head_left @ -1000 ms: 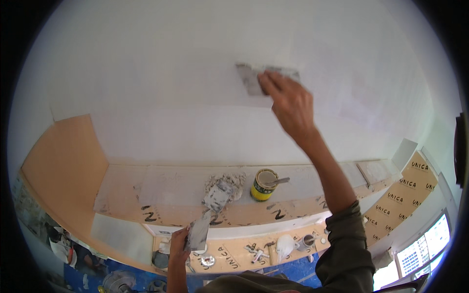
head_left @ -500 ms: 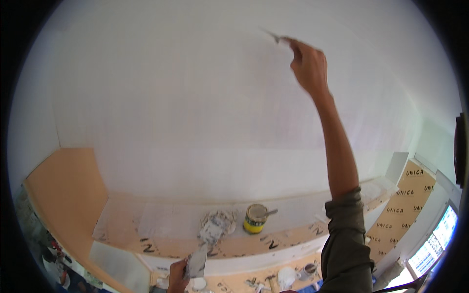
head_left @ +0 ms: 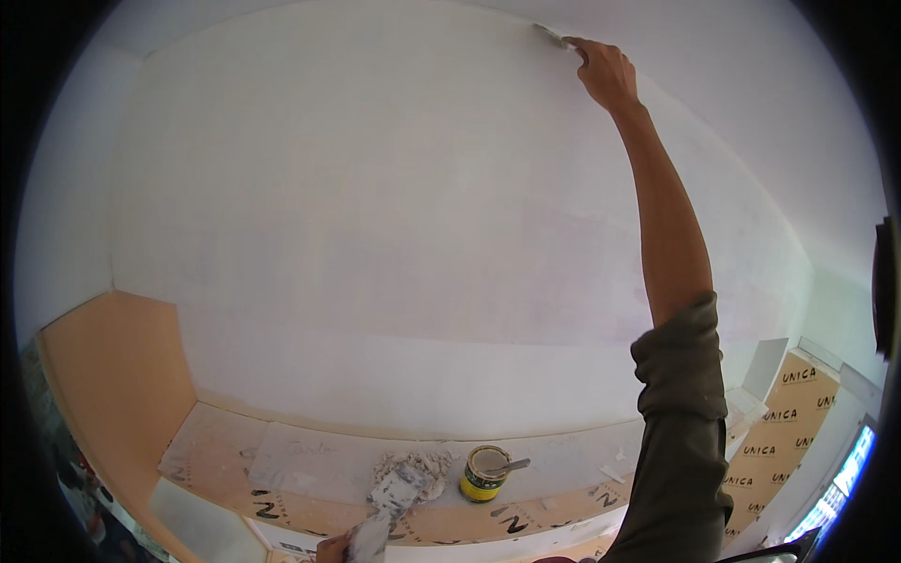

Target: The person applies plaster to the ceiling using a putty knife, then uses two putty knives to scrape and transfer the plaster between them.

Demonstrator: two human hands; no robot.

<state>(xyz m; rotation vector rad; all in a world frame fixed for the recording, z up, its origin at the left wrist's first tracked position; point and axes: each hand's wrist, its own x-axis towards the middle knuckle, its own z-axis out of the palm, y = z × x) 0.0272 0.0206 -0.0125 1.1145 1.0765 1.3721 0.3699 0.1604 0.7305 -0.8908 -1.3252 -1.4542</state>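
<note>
White filler: caked on the putty knife (head_left: pixel 371 537) at the bottom edge, nearest the camera, blade tilted up and loaded.
Left hand (head_left: pixel 330 550): only a sliver shows down there, wrapped round that knife's handle; how the fingers lie I cannot tell.
Covered ledge (head_left: pixel 310 460): just beyond, sheeted in cardboard and paper, with a lumpy heap of filler (head_left: pixel 413 466) on it.
Tin (head_left: pixel 484 472): yellow-sided, open, right beside the heap, a tool handle sticking out over its rim.
Sleeve (head_left: pixel 680 413): olive, rolled at the elbow, the right arm stretched up and away.
Wall (head_left: pixel 375 235): broad, pale, smooth, patchy where skim shows.
Right hand (head_left: pixel 605 73): farthest of all, fingers closed round a handle, pinching it tight.
Scraper (head_left: pixel 552 36): there it is, thin blade pressed to the wall right at the ceiling line, top of view.
Handling: looks light, with a thin springy blade that would flex under pressure; wet filler likely makes it slick, so the handle end is the place to grip, never the blade edge.
</note>
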